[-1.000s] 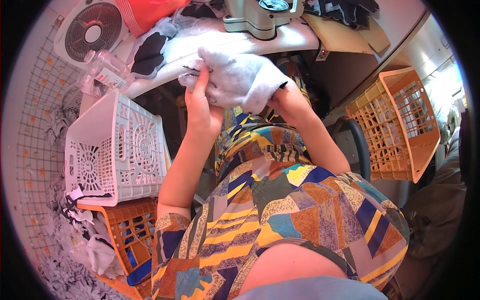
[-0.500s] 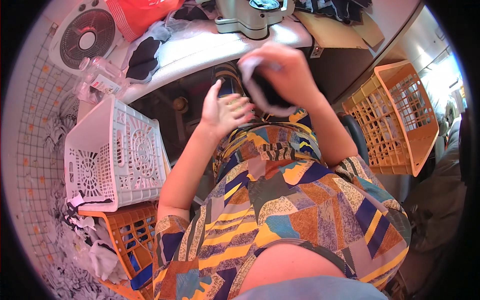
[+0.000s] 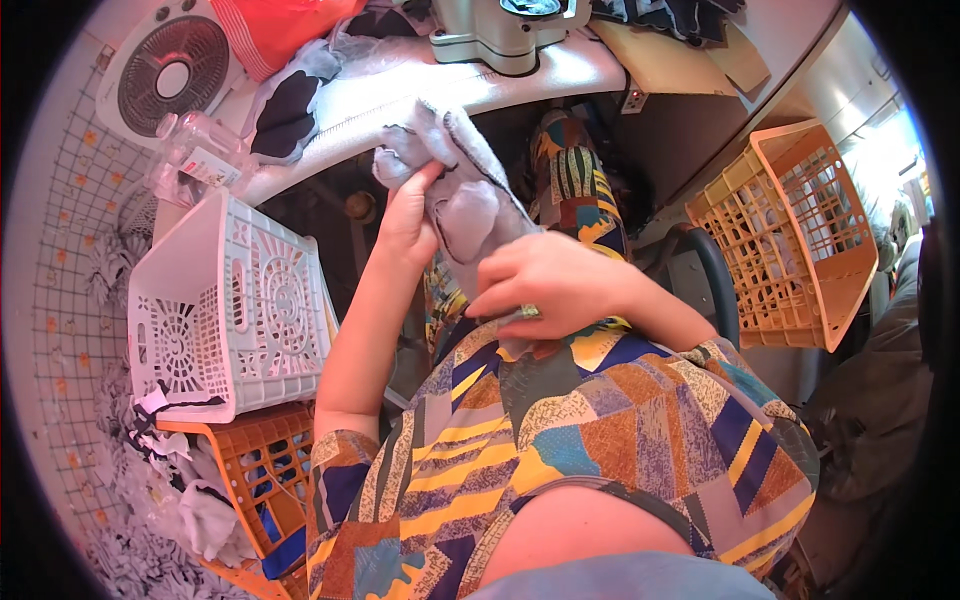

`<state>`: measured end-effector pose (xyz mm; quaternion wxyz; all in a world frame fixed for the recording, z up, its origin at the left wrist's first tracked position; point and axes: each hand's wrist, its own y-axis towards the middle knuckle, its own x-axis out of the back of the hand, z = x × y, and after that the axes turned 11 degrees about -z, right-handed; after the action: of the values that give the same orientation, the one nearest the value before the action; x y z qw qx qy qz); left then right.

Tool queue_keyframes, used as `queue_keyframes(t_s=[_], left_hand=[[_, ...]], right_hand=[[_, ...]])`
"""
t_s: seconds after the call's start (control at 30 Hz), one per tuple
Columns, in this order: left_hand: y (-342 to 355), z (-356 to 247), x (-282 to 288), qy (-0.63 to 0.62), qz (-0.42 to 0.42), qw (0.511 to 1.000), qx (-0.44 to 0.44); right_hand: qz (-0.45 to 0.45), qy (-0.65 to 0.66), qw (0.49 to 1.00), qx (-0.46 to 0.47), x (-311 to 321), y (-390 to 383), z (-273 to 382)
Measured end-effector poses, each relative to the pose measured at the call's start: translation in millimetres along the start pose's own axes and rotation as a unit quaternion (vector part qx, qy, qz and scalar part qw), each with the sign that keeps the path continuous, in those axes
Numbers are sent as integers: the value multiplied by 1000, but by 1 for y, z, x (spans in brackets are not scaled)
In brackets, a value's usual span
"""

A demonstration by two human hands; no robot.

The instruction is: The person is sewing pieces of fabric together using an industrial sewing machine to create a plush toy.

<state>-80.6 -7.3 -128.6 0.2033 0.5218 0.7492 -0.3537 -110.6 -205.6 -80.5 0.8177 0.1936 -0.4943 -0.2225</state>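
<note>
Over my lap hangs a light grey fabric piece (image 3: 468,215) with dark edging along its seams. Its upper end is bunched and folded, and its exact kind is not clear. My left hand (image 3: 408,218) is closed on the upper left side, thumb pressed on the cloth. Lower down, my right hand (image 3: 555,285) has its fingers curled over the lower end, with a bit of grey cloth showing beneath them. A ring sits on one of its fingers.
Ahead stands a sewing machine (image 3: 490,45) on a white table (image 3: 400,95), with dark cloth pieces (image 3: 285,115), a clear plastic bottle (image 3: 205,155) and a fan (image 3: 172,82). A white crate (image 3: 275,300) rests on an orange crate (image 3: 265,460) at left. Another orange crate (image 3: 780,230) is at right.
The fabric, earlier blurred and dark in my raised right hand, is now stretched between both hands. My left hand has gone from open to gripping it; my right hand has come down nearer my body.
</note>
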Motion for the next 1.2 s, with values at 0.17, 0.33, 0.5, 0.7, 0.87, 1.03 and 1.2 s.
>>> queue_keyframes(t_s=[0.17, 0.33, 0.5, 0.7, 0.87, 1.03, 1.2], left_hand=[[-21, 1, -15, 17, 94, 995, -41], [-53, 2, -33, 39, 89, 992, -77], [-56, -5, -34, 66, 107, 977, -170], [-46, -6, -32, 45, 15, 981, -187], [-10, -8, -6, -27, -26, 998, -53], [22, 11, -1, -14, -70, 996, 49], [53, 18, 35, 63, -53, 996, 32]], right_hand=[[-435, -63, 872, -215, 16, -4, -17], [-438, -59, 874, -204, 7, -2, -27], [-390, 268, 836, -277, 15, -3, -28], [-407, 276, 834, -249, 1, 0, -42], [-386, -170, 907, 26, -17, -36, -54], [-79, -132, 985, -76, -54, -85, -74], [-74, -112, 975, -179, -63, -75, -81]])
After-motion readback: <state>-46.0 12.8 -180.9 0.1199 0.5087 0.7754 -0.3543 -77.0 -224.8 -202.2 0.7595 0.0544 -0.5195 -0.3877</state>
